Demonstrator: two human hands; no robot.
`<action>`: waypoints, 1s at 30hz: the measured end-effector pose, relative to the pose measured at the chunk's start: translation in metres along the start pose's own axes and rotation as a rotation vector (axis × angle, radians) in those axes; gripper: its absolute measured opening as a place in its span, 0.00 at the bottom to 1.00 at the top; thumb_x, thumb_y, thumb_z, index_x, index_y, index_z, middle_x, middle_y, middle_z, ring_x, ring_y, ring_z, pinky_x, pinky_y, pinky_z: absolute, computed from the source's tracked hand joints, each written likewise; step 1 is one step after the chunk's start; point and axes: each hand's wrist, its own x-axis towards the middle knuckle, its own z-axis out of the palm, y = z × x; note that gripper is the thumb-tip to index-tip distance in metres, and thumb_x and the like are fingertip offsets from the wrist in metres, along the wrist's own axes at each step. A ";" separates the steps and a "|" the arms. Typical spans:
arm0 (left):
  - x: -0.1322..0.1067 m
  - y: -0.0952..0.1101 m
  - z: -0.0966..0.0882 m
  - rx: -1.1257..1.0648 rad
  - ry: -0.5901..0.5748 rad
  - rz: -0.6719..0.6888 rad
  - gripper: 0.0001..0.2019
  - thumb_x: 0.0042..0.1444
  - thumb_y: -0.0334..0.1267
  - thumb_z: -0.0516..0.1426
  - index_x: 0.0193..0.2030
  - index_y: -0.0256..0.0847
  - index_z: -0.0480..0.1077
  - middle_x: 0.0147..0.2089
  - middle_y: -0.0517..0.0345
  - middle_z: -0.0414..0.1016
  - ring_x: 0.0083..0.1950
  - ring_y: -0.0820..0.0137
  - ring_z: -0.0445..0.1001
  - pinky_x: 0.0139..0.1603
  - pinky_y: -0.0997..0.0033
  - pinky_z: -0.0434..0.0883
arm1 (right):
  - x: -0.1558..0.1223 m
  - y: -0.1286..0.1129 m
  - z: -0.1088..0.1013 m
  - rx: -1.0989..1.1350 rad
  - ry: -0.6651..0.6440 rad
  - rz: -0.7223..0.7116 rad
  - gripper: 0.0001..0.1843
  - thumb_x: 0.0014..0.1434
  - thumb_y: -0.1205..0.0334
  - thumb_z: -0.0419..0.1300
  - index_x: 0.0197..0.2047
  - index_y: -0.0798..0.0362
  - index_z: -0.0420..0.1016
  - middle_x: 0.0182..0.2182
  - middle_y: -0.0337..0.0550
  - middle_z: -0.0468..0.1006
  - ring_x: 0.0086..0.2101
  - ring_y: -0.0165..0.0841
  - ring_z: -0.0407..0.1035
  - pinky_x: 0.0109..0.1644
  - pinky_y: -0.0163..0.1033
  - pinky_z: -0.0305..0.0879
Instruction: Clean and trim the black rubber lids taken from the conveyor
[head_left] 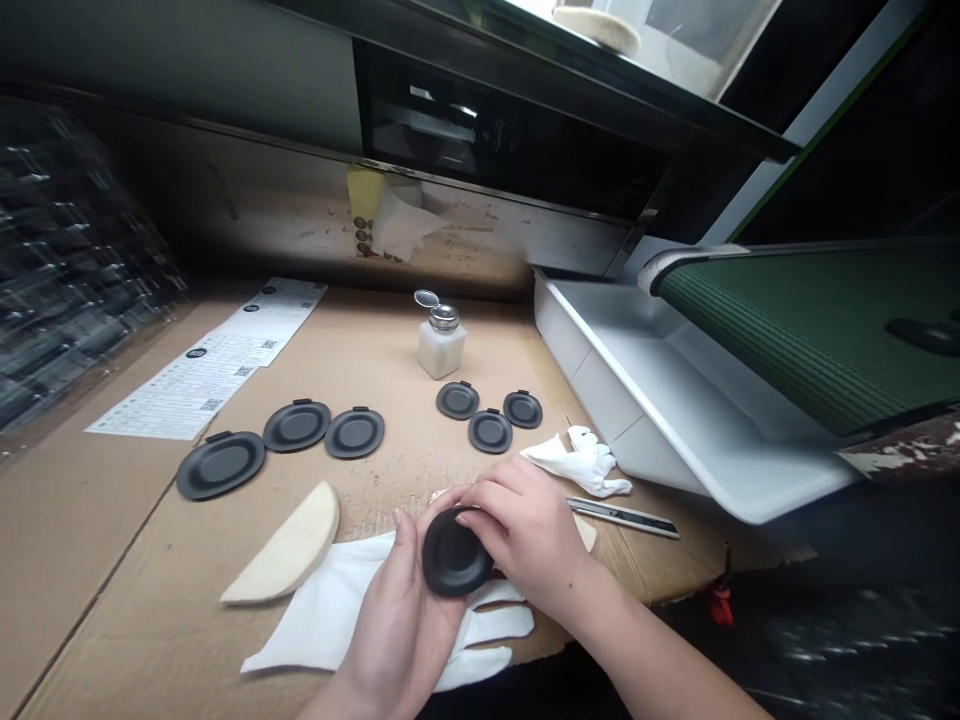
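Observation:
A round black plastic lid-like piece (456,555) with a shallow dished face is held between my two hands. My left hand (401,610) cups it from below and the left, fingers behind it and thumb raised beside it. From the right, my right hand (529,525) pinches its upper rim between thumb and fingers. Beneath my hands a white glove (322,610) lies flat on the cardboard. A cream half-round pad (289,550) rests just left of it. Several like black pieces (354,433) with small tabs lie beyond my hands in two groups.
A small bottle (441,350) with its metal cap flipped up stands at the back. Right of it are a white tray (622,400), a crumpled glove (581,460), a utility knife (626,517) and a green conveyor belt (810,320). Printed sheets (202,370) and stacked clear plastic (67,260) are left.

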 end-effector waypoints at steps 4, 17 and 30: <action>0.001 0.000 0.000 -0.032 -0.078 0.006 0.23 0.59 0.51 0.46 0.56 0.40 0.62 0.54 0.45 0.71 0.60 0.58 0.64 0.61 0.54 0.56 | 0.032 0.008 -0.010 -0.107 -0.099 0.034 0.05 0.58 0.64 0.56 0.31 0.52 0.72 0.29 0.38 0.72 0.33 0.30 0.63 0.37 0.34 0.60; 0.008 -0.001 -0.015 0.013 -0.022 -0.029 0.25 0.56 0.52 0.51 0.56 0.39 0.58 0.48 0.39 0.73 0.51 0.56 0.71 0.54 0.55 0.61 | 0.180 0.006 0.066 -0.425 -0.342 0.159 0.12 0.62 0.58 0.53 0.40 0.58 0.70 0.37 0.42 0.73 0.38 0.31 0.69 0.41 0.42 0.68; 0.019 0.001 -0.033 0.013 -0.068 -0.069 0.16 0.53 0.49 0.55 0.42 0.41 0.74 0.44 0.43 0.77 0.45 0.59 0.75 0.48 0.58 0.67 | 0.184 -0.017 0.023 -0.493 -0.350 -0.002 0.11 0.62 0.64 0.51 0.46 0.49 0.69 0.39 0.38 0.76 0.40 0.32 0.70 0.39 0.38 0.66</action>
